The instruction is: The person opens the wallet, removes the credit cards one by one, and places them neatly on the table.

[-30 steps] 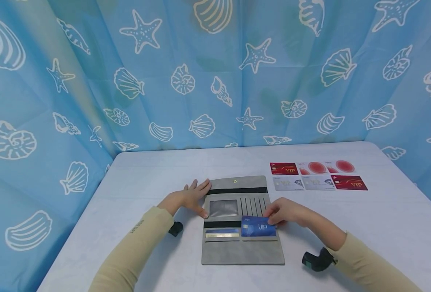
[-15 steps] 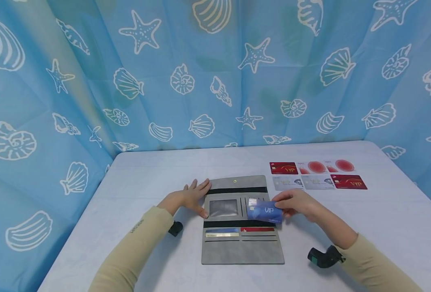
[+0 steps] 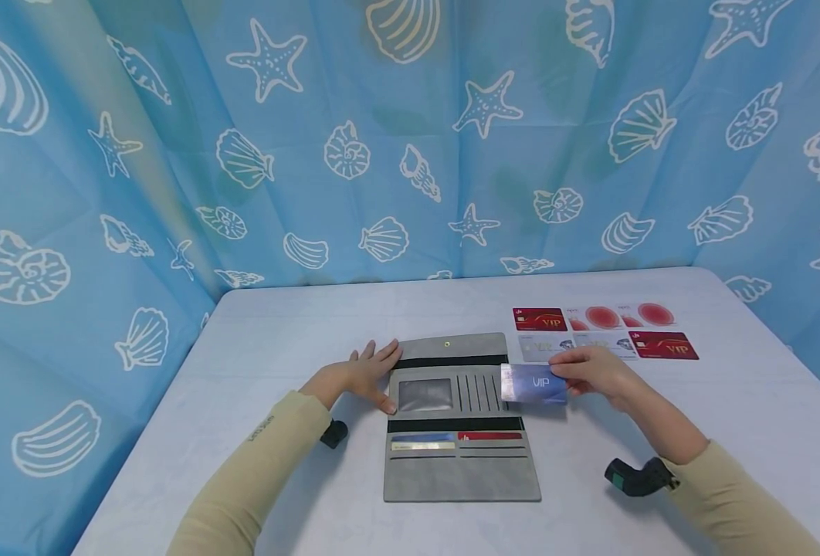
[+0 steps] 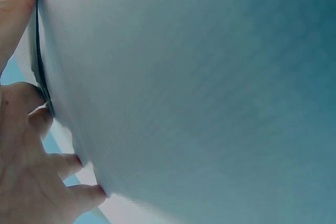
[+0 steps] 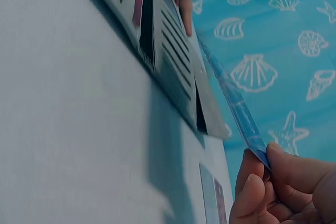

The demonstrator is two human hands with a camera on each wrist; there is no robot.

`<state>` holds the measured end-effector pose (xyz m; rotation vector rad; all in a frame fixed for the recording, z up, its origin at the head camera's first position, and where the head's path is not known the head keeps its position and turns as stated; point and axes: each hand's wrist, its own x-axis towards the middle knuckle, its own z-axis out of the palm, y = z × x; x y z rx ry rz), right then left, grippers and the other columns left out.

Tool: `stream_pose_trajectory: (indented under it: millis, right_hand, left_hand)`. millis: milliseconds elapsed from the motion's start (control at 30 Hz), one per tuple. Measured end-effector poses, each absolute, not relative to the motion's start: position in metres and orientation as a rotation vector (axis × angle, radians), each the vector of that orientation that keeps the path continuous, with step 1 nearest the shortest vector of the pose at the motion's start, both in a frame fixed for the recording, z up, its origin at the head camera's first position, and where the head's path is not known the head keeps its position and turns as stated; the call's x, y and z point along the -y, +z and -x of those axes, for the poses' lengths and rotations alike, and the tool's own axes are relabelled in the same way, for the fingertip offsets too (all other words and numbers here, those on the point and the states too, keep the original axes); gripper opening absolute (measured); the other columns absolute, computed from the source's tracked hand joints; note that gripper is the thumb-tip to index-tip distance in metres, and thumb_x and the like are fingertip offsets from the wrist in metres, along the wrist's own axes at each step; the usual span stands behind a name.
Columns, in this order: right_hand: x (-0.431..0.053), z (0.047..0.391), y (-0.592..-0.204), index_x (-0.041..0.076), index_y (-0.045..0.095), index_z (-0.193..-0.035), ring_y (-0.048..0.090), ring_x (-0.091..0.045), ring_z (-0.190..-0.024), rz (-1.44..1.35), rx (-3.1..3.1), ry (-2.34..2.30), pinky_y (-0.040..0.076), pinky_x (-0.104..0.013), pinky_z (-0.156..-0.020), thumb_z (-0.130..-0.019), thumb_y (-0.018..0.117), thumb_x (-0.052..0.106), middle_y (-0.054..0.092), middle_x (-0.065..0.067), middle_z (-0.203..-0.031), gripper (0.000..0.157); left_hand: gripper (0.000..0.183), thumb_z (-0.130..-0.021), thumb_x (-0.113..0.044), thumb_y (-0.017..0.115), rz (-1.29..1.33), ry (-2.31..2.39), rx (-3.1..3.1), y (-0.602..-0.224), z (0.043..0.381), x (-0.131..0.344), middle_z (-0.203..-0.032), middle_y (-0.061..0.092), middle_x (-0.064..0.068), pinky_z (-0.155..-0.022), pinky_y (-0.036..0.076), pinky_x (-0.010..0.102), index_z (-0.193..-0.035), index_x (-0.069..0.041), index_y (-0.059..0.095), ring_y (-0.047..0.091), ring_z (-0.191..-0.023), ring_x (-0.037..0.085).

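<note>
A grey wallet (image 3: 462,483) lies unfolded on the white table, its card slots and clear window facing up. My left hand (image 3: 364,380) rests with spread fingers along the wallet's left edge. Between thumb and fingers, my right hand (image 3: 601,374) pinches a blue VIP card (image 3: 533,384) by its right end, over the wallet's right edge. In the right wrist view the blue card (image 5: 239,111) appears nearly edge-on, apart from the wallet. In the lower slots sit a red card (image 3: 489,436), a blue card (image 3: 422,439) and a pale gold card (image 3: 422,446), mostly hidden.
Two rows of cards lie at the back right: a red VIP card (image 3: 539,319), white cards with red circles (image 3: 602,317), silver cards (image 3: 537,347) and another red card (image 3: 663,345). A blue shell-patterned curtain (image 3: 410,139) hangs behind the table (image 3: 299,324).
My right hand has drawn the blue VIP card up from the lower right slot and moved it away to the right, uncovering the red card there. The left hand stays put.
</note>
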<state>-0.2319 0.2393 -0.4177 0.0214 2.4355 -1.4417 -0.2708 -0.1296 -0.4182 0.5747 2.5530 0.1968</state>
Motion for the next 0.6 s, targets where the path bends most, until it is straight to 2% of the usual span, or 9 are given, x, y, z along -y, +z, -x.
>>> stream_pose_trajectory:
  millis: [333,600]
  right_hand:
    - [-0.262,0.236,-0.421,-0.009,0.053,-0.119,0.053,-0.015,-0.07,-0.069,-2.441,-1.432,0.052,-0.023,-0.064,-0.089,0.06,0.026,0.057,-0.008,-0.092,0.046]
    - [-0.272,0.239,-0.426,-0.01,0.051,-0.119,0.053,-0.015,-0.069,-0.121,-2.429,-1.446,0.051,-0.022,-0.062,-0.089,0.06,0.026,0.056,-0.006,-0.088,0.047]
  left_hand:
    - [0.11,-0.07,-0.046,0.074,-0.561,0.207,-2.547,-0.418,0.271,0.128,-0.155,-0.005,0.001,-0.11,-0.002,0.054,-0.149,-0.015,0.004,-0.012,-0.139,0.033]
    - [0.109,-0.07,-0.047,0.073,-0.578,0.217,-2.543,-0.418,0.272,0.13,-0.155,-0.004,0.002,-0.11,-0.001,0.055,-0.149,-0.014,0.004,-0.011,-0.139,0.033]
